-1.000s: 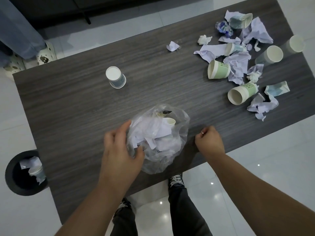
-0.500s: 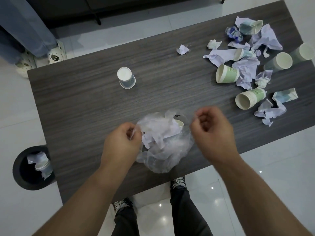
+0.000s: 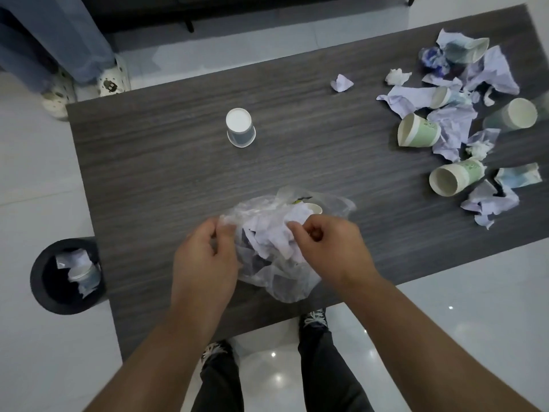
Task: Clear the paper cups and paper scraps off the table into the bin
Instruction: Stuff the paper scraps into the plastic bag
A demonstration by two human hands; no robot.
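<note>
A clear plastic bag (image 3: 279, 275) stuffed with white paper scraps and a paper cup lies near the front edge of the dark wooden table (image 3: 166, 179). My left hand (image 3: 205, 257) pinches the bag's left rim. My right hand (image 3: 326, 248) pinches its right side, over the scraps. An upside-down paper cup (image 3: 240, 127) stands alone at mid-table. At the far right lies a heap of crumpled paper (image 3: 451, 126) with several cups, among them a green cup (image 3: 417, 130) and another on its side (image 3: 454, 176). A black round bin (image 3: 44, 292) on the floor at the left holds scraps and a cup.
A small paper ball (image 3: 341, 83) lies apart toward the back of the table. Another person's legs and patterned shoes (image 3: 110, 81) stand beyond the back left corner. My own legs and shoes (image 3: 312, 318) are below the front edge, on a glossy tiled floor.
My right hand has come in from the bag's right side onto the bag, and both hands have closed on its rim. The view shifted, so the table sits further right and lower.
</note>
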